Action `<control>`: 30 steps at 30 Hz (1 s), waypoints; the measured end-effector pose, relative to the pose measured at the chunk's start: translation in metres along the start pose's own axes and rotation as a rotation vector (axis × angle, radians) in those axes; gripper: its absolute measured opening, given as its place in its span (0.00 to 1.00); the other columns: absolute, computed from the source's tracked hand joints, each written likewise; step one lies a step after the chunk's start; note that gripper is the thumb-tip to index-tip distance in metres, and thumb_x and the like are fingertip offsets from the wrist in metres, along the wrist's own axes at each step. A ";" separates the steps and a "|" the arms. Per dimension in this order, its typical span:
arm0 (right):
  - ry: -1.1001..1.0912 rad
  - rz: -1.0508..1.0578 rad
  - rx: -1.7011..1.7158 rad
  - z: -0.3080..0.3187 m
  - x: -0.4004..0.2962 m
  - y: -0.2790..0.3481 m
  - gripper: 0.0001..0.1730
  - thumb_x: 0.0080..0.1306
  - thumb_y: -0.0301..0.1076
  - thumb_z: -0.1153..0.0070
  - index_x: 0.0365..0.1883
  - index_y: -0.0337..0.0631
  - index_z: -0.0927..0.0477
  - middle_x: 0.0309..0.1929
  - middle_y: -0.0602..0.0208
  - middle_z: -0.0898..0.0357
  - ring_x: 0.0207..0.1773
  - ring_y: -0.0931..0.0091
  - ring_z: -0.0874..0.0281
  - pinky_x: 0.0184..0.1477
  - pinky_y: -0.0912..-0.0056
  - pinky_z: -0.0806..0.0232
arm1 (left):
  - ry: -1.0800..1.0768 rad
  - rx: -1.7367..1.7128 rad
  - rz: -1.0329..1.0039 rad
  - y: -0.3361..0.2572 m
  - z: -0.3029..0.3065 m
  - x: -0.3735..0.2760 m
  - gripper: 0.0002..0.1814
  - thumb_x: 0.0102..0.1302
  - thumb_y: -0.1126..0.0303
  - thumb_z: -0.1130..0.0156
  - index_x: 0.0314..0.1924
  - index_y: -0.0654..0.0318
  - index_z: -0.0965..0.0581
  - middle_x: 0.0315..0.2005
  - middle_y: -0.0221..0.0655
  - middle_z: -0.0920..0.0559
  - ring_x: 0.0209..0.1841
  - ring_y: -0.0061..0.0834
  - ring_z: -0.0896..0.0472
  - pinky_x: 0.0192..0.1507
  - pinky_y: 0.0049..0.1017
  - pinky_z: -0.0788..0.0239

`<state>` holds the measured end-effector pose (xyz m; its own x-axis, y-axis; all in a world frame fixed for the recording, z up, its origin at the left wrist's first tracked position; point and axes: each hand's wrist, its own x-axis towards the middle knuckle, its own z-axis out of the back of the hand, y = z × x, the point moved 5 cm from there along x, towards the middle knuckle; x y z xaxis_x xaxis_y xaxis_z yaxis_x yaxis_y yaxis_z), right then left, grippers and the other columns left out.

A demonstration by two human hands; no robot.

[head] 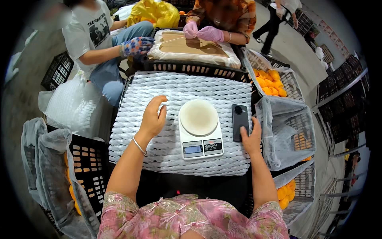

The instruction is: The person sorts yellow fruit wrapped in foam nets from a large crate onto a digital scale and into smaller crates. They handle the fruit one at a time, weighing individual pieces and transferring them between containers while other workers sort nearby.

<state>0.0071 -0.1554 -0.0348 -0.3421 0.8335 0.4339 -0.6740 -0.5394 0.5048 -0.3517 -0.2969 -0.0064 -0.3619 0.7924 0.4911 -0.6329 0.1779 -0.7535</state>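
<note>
Before me a white digital kitchen scale (182, 134) lies on a sheet of white foam netting (167, 162). Nothing rests on its round platform (199, 117), and its small display (192, 149) is lit. Left of the scale, my left hand (154, 118) hovers with nothing in it, thumb and fingers apart. A dark smartphone (238, 119) lies back side up on the netting to the right of the scale. My right hand (251, 137) is at its right side, thumb over the phone's lower edge and fingers spread; whether they touch is hard to tell.
Lined crates on the right (288, 131) and left (56, 167) hold orange fruits (270, 83) in foam nets. Across from me, a person's pink-gloved hands (204, 32) work over a cardboard-topped crate (194, 49). Another person's patterned glove (137, 47) is beside it. White foam nets (71, 104) are piled at left.
</note>
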 end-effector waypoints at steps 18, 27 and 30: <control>0.190 -0.571 0.100 -0.055 0.092 -0.156 0.23 0.59 0.34 0.42 0.52 0.31 0.26 0.39 0.59 0.20 0.38 0.72 0.23 0.45 0.71 0.32 | 0.015 0.803 0.322 0.131 0.042 0.044 0.29 0.59 0.62 0.40 0.59 0.66 0.33 0.60 0.45 0.32 0.65 0.51 0.41 0.64 0.48 0.52; 0.332 -0.303 0.196 -0.037 0.092 -0.105 0.21 0.54 0.24 0.43 0.48 0.39 0.24 0.34 0.66 0.26 0.38 0.75 0.28 0.43 0.73 0.32 | 0.279 0.533 -0.051 0.116 0.004 0.043 0.19 0.59 0.67 0.37 0.51 0.58 0.24 0.53 0.38 0.26 0.59 0.41 0.34 0.63 0.41 0.52; 0.466 -0.305 0.155 -0.034 0.096 -0.102 0.20 0.56 0.25 0.43 0.49 0.38 0.24 0.37 0.65 0.27 0.40 0.74 0.28 0.45 0.73 0.33 | 0.181 0.560 -0.139 0.107 -0.002 0.044 0.19 0.55 0.71 0.36 0.49 0.59 0.23 0.46 0.38 0.25 0.51 0.40 0.30 0.57 0.37 0.46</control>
<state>0.0207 -0.0163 -0.0705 -0.4235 0.8998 -0.1050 -0.6958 -0.2489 0.6737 -0.4340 -0.2416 -0.0668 -0.1589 0.8792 0.4492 -0.9477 -0.0083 -0.3191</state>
